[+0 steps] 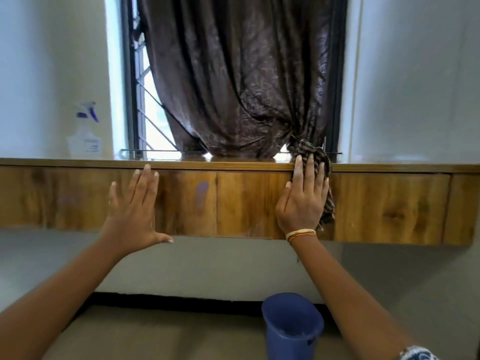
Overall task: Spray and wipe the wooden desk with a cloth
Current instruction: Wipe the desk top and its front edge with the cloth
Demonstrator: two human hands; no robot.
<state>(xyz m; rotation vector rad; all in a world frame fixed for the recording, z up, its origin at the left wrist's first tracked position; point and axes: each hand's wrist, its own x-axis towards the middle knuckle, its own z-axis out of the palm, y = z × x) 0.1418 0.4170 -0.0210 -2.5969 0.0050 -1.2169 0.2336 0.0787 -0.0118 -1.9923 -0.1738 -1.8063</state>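
Wooden desk (389,203) front — right hand (304,201) flat-fingered pressing cloth (318,157), left hand (135,211) splayed flat

Head camera looks forward, low and close, at the desk front (246,203).

No text, brand or number can be read anywhere. The spray bottle (84,131), which stands on the worktop (233,165) well to the left of the left hand (132,211) and farther back, carries a small white label, but its print is too blurred to make out.
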